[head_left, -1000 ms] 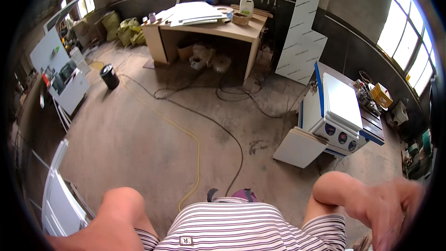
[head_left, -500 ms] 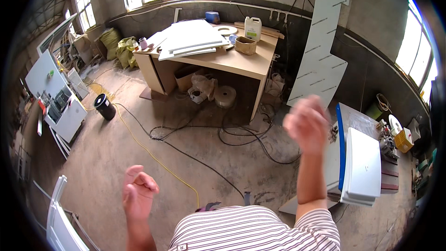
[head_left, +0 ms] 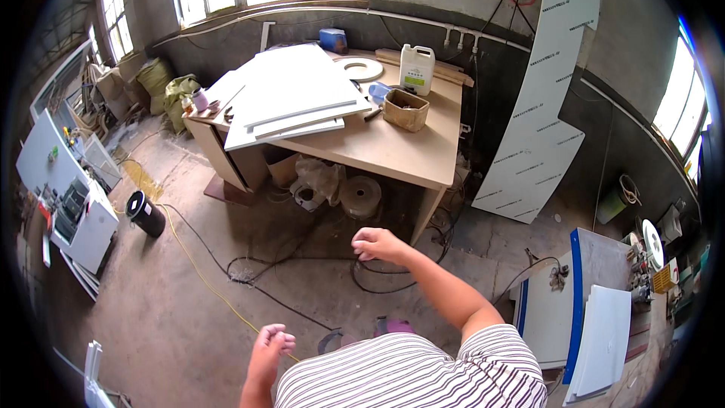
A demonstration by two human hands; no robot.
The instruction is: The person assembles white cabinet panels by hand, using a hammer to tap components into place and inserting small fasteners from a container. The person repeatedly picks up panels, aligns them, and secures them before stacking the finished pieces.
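Note:
My right hand reaches across in front of me, above the floor and short of a wooden desk. Its fingers are loosely bent and slightly apart, with nothing seen in them. Lower and to the left, my left hand hangs in the air, also empty, its fingers loosely curled but apart. Neither hand touches anything. On the desk lies a stack of white panels. Beside the panels are a cut-open brown container, a white jug and a white ring.
Black cable and a yellow hose trail over the floor. A black bin stands left. On the right are a blue-edged machine table bearing white panels, and a tall film-covered sheet leaning on the wall.
The desk appears nearer. My right hand has swung down and inward from the right, and my left hand has dropped lower and moved toward my body.

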